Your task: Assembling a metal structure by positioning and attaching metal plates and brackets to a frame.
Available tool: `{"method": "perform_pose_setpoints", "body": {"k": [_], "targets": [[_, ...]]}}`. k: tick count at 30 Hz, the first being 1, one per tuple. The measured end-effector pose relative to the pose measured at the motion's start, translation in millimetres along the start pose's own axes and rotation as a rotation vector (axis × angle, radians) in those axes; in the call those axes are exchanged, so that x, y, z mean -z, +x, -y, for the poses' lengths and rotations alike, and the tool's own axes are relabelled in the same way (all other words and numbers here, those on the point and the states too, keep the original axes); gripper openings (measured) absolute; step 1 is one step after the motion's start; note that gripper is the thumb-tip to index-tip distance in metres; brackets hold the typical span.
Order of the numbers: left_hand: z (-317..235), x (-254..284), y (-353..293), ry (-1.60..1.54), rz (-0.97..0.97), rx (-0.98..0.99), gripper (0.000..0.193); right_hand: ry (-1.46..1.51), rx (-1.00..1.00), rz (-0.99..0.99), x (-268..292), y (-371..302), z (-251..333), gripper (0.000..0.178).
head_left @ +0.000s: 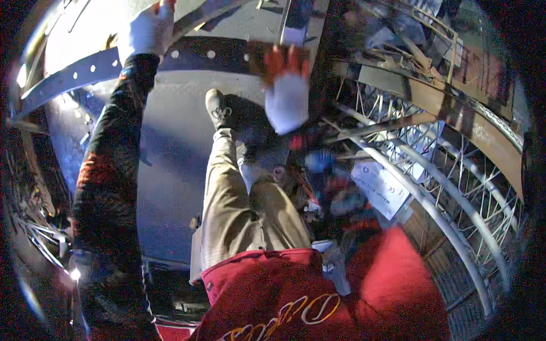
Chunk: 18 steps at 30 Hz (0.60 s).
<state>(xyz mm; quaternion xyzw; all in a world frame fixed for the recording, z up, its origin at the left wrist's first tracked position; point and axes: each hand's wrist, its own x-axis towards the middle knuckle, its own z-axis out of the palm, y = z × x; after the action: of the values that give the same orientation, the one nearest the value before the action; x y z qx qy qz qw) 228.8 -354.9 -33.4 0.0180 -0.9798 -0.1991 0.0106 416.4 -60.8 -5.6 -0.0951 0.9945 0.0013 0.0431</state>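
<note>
My left hand [147,33], in a white glove with orange-red fingertips, reaches to the far left, just beyond a curved dark metal strip [210,54] with a row of round holes. Motion blurs it, and its fingers run toward the top edge, so what it holds, if anything, cannot be made out. A dark bar [199,20] slants away beside it. Toward the middle, my right hand [287,91] wears a similar glove; its fingers are stretched out and apart over the strip's right end. Just past those fingertips is the near end of a pale metal beam [294,28].
My shoe [219,108] stands on a grey surface [170,136]. On the right are white tubular lattice trusses [421,193], a printed white sheet [381,187] and a tan beam [398,88]. Blurred clutter lies beside my right leg. Thin metal rods [45,244] show at lower left.
</note>
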Motion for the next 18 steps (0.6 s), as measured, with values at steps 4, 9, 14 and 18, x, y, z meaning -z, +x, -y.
{"method": "perform_pose_setpoints", "body": {"k": [4, 9, 14, 18], "targets": [[-12.1, 7.0, 5.5, -0.016, 0.039, 0.044, 0.062, 0.112, 0.004, -0.143, 5.7, 5.8, -24.3, 0.053], [9.1, 9.3, -1.6, 0.205, 0.02, -0.143, 0.07, 0.191, -0.039, -0.241, -6.7, 53.6, -31.5, 0.058], [-24.6, 35.3, -9.7, 0.023, 0.127, 0.162, 0.069, 0.116, -0.05, -0.06, 0.6, -12.2, -4.2, 0.058], [13.0, 12.4, 2.4, 0.043, 0.083, 0.092, 0.072, 0.275, -0.252, 0.491, 6.8, 87.5, -47.7, 0.057]]}}
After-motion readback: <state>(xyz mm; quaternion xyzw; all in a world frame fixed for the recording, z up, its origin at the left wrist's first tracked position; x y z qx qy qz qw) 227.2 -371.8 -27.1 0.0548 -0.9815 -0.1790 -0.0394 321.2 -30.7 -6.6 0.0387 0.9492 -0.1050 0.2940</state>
